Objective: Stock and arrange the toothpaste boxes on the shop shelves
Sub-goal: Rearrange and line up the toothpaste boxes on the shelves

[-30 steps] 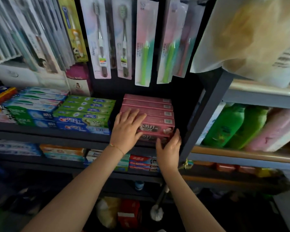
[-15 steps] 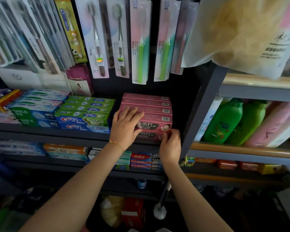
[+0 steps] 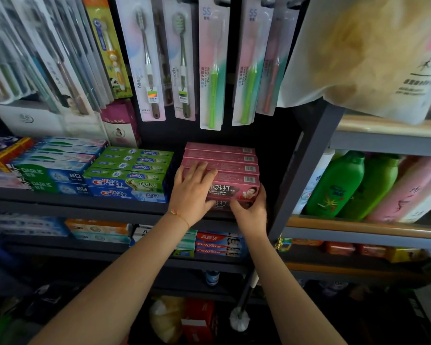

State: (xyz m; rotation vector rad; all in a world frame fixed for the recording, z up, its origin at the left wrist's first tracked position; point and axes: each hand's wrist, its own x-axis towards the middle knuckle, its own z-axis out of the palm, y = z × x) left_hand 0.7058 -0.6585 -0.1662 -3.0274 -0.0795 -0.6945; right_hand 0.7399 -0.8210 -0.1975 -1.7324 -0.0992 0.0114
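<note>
Pink toothpaste boxes (image 3: pixel 230 170) stacked on the dark shelf (image 3: pixel 72 202), right of the green and blue boxes (image 3: pixel 130 175), just left of the grey post (image 3: pixel 306 165). Left hand (image 3: pixel 192 190) laid flat on top and front, fingers spread and straight, likely to keep the pile from sliding. Right hand (image 3: pixel 250 212) curled round the near right corner of the bottom box, pinching it, probably to line it up.

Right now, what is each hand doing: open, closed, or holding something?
Left hand: open, fingers flat on the pink boxes.
Right hand: curled round the front corner of the pink boxes, gripping them.
</note>
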